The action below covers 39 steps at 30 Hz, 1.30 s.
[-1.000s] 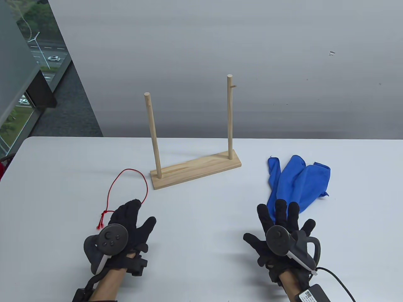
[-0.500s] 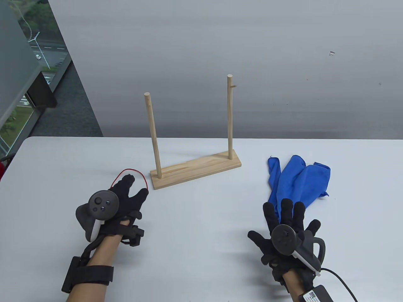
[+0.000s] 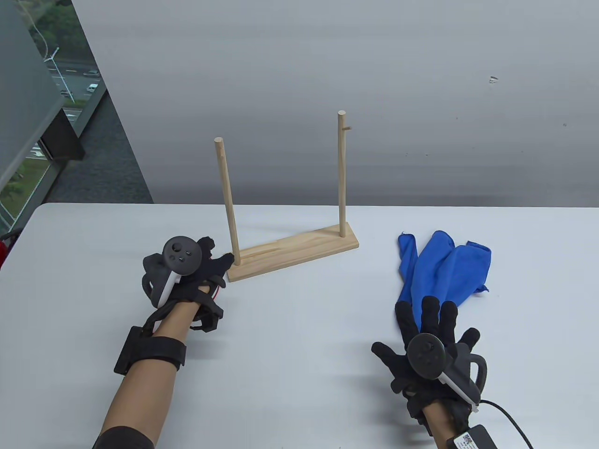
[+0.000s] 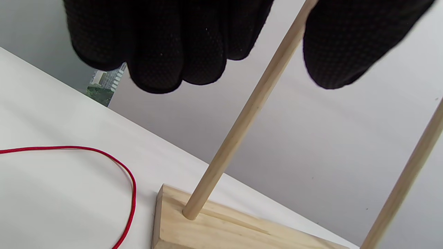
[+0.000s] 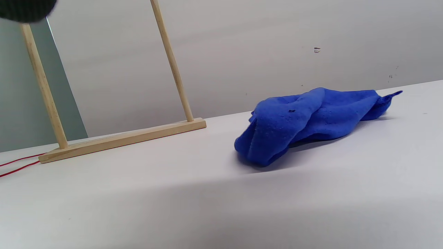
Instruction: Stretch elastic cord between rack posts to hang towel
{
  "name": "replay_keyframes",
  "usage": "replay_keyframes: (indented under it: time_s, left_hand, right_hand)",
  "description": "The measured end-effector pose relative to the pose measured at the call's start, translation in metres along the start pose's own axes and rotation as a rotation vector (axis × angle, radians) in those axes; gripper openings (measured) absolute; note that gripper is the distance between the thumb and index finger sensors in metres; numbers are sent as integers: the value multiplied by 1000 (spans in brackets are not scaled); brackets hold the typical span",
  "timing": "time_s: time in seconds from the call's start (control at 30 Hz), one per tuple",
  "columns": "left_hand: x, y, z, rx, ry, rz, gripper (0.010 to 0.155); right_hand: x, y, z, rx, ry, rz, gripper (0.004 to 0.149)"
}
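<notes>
The wooden rack (image 3: 299, 250) stands mid-table with a left post (image 3: 227, 201) and a right post (image 3: 342, 173). My left hand (image 3: 217, 256) is at the foot of the left post, open and holding nothing. In the left wrist view the fingers (image 4: 166, 45) and thumb hang on either side of the post (image 4: 242, 124). The red elastic cord (image 4: 69, 147) lies loose on the table left of the rack base; in the table view my hand hides most of it. The blue towel (image 3: 444, 269) lies crumpled at the right. My right hand (image 3: 421, 318) is spread open at its near end.
The white table's (image 3: 299, 374) far edge runs just behind the rack, with a grey wall beyond. A black cable (image 3: 510, 421) trails from my right wrist at the bottom right. A window is at the far left.
My left hand has moved forward and right, from the cord's knotted end over its loop to the foot of the left post. The right hand has barely shifted.
</notes>
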<state>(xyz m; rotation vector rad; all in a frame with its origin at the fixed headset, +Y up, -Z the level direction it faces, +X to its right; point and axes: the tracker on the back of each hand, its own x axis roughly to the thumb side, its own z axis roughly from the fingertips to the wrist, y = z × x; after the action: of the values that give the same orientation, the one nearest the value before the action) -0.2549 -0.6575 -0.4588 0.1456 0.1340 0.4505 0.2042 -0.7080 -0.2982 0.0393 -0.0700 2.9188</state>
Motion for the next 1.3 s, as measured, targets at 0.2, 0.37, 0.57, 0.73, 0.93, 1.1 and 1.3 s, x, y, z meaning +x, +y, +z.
replay_keyframes:
  time_s: [0.2,0.37,0.57,0.73,0.93,1.1,1.3]
  left_hand:
    - [4,-16,-25,-58,50,-58,77]
    - [4,-30,-44,-93,101,-49,80]
    - [7,-42,-59,-95,147,-39,85]
    - [7,-53,-68,-111,198,-25,87]
    - [7,-64,-74,-116,208,-16,81]
    - [5,-70,-78,-96,213,27,73]
    - [3,-72,-82,-106,219,60,64]
  right_hand:
    - [-1,0,0,5,5,-2,89]
    - [-4,-2,0,5,16,-7,89]
    - [-7,-3,-1,1,24,-8,89]
    - [-7,-4,-1,0,26,-8,89]
    - [-9,-3,-2,8,29,-3,89]
    - [-10,-3,-2,6,35,-4,89]
    - [-10,-2,-3,17,41,10,88]
